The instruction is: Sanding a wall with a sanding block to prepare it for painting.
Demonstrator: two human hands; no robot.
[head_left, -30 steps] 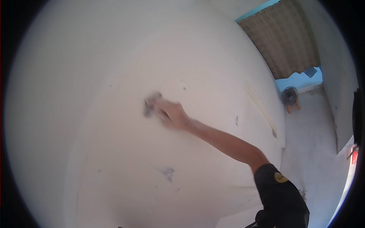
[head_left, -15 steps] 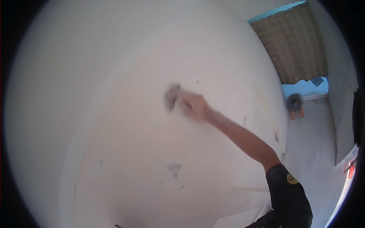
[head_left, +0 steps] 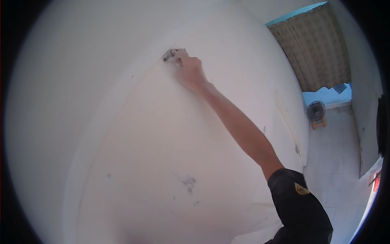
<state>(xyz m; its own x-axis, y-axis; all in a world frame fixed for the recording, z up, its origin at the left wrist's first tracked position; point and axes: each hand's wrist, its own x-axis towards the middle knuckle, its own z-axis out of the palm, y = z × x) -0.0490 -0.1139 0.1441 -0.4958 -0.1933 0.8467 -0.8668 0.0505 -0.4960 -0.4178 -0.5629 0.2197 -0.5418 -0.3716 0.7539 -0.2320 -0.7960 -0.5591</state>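
Note:
My right hand (head_left: 190, 72) reaches up at the end of an outstretched arm in a black short sleeve. Its fingers are closed around a small flat grey tool that looks like a scraper (head_left: 167, 56); the exact kind is partly hidden by the fingers. The scraper is at the off-white wall (head_left: 138, 138), close to the line where a paler strip begins. Lower on the wall lies a patch of grey marks (head_left: 189, 184), with a smaller grey spot (head_left: 108, 175) to its left. My left hand is out of view.
To the right, a brown checked curtain (head_left: 313, 51) hangs over an opening with pale blue behind it. A dark round fan (head_left: 316, 111) on a wooden stand is on the tiled floor (head_left: 329, 158). A red object (head_left: 377, 181) shows at the right rim.
My right hand has moved up and a little left along the wall with the scraper. My elbow and sleeve have shifted left too.

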